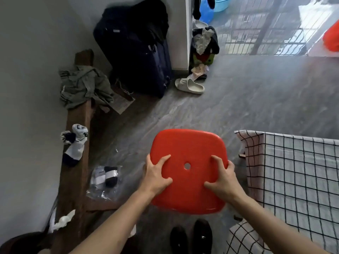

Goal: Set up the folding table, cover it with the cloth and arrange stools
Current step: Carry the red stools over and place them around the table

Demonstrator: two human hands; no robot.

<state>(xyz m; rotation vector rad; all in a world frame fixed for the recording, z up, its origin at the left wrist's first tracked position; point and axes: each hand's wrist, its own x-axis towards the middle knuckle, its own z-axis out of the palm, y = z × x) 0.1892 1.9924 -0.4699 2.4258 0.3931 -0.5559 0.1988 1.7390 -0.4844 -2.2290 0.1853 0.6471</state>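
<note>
A red plastic stool (189,153) with a small round hole in the middle of its seat sits in the near centre of the scene, just left of the table draped in a white cloth with a black grid (297,171). Both hands grip the seat. The left hand (156,175) holds the left edge, its fingers curled over the top and its thumb spread toward the hole. The right hand (222,178) holds the right edge in the same way, fingers bent onto the seat top.

Below the stool, a pair of black shoes (191,237) shows at the near edge. Along the left wall runs a brown wooden bench (77,180) carrying a crumpled grey-green garment (84,87) and some socks (75,142). A clear bag of socks (105,182) lies on the floor beside it. Farther off stand a dark suitcase (135,52) and a pale slipper (189,86).
</note>
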